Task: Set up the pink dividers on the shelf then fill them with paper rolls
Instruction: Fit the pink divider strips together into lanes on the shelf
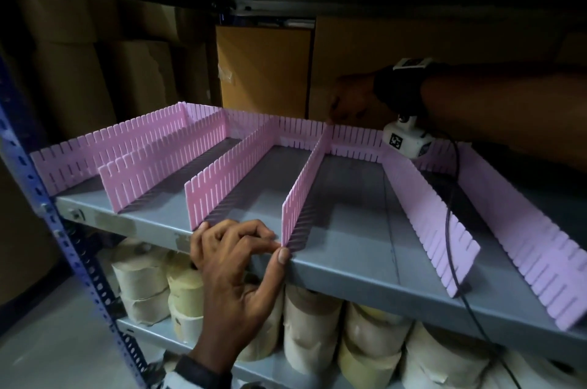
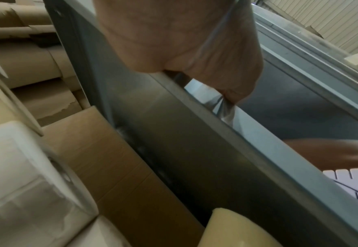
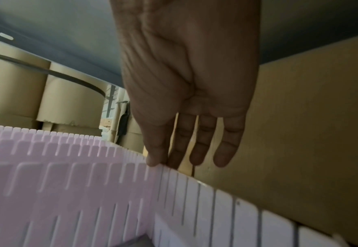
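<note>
The grey shelf (image 1: 349,264) carries a nearly complete grid of pink dividers (image 1: 149,147): a slotted back strip (image 1: 355,142) runs along the rear, and six long strips run from it toward the front edge, making five open lanes; by the look of it, the setting-up is close to done and the filling has not begun, since every lane holds nothing but bare shelf. The paper rolls (image 1: 311,325) stand on the lower shelf, below the left hand (image 1: 236,264); none is on the divided shelf.

The middle divider (image 1: 305,188) is the one in hand; its front end is touching the left thumb and fingers, which are curled and pinch it at the shelf lip; its far end meets the back strip directly under the right hand (image 3: 186,93), whose fingers (image 3: 156,150) are straight and apart, the tips pressing down on the joint, apparently seating it; two dividers lie to the right of that grip, three to its left.
</note>
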{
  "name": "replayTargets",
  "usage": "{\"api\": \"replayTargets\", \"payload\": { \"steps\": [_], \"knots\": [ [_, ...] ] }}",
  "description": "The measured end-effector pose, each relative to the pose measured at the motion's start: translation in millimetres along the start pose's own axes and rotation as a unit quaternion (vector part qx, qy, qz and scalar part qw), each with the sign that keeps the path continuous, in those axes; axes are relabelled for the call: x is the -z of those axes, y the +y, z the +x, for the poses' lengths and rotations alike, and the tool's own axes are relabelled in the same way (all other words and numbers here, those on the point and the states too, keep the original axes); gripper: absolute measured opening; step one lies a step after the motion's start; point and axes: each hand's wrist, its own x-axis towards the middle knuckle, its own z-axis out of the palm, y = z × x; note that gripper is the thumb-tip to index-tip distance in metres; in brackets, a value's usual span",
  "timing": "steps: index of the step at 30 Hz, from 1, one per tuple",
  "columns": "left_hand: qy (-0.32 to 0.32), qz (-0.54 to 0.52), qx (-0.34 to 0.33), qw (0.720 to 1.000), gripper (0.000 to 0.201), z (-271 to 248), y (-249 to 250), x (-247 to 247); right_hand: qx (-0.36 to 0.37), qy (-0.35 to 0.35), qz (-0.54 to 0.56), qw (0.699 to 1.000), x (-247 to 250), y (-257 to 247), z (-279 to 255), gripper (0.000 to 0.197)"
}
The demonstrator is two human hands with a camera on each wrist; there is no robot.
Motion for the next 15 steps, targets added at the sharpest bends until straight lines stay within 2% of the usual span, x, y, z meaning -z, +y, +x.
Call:
{"api": "replayTargets", "payload": {
  "steps": [4,11,15],
  "knots": [
    [-0.010,0.011,0.009,1.000,0.009,-0.9,2.4,2.7,-0.009,0.011,0.009,1.000,3.5,-16.9,-23.2,0.029],
    [-0.012,0.014,-0.008,1.000,0.021,-2.0,3.3,12.3,-0.019,0.104,0.060,0.993,26.5,-36.8,-81.2,0.031],
    [0.045,-0.020,-0.027,0.998,0.027,-4.0,10.8,13.9,-0.042,0.118,0.057,0.990,32.0,-33.5,-110.6,0.037]
  ]
}}
